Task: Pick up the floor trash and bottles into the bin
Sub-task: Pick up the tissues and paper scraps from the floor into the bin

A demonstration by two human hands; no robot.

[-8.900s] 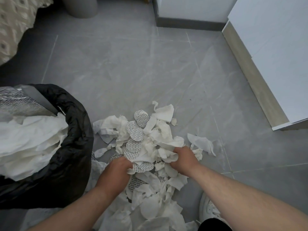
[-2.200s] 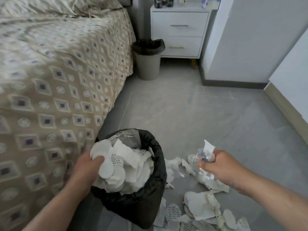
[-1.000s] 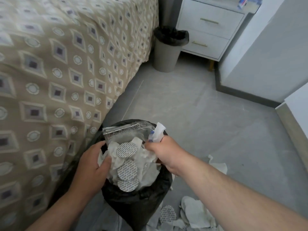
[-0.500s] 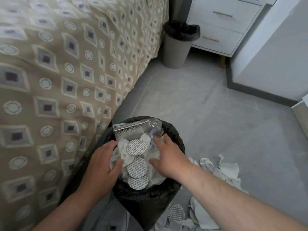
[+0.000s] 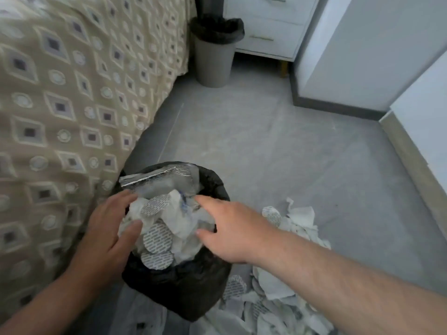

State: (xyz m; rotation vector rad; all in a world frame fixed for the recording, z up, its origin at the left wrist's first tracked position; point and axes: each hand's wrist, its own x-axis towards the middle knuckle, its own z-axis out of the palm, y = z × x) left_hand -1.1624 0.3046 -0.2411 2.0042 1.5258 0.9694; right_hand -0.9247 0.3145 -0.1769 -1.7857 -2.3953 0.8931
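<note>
While both hands, left hand (image 5: pixel 106 238) and right hand (image 5: pixel 232 228), hover spread and empty over the heaped bin (image 5: pixel 193 293), floor scraps (image 5: pixel 278 286) remain; no bottles visible.

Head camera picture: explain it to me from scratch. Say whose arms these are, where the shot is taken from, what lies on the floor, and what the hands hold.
There is no machine here. A person wears a wide-angle camera on the head, which looks forward and down, so the two bare arms are their own. The left hand and the right hand are both spread open over a bin lined with a black bag, resting on the paper and printed round pads heaped inside. Neither hand holds anything. A silver foil pouch sticks up at the bin's far side. On the grey floor, right of the bin, more torn paper and pads wait. A patterned bed cover fills the left; a second bin stands by white drawers.
</note>
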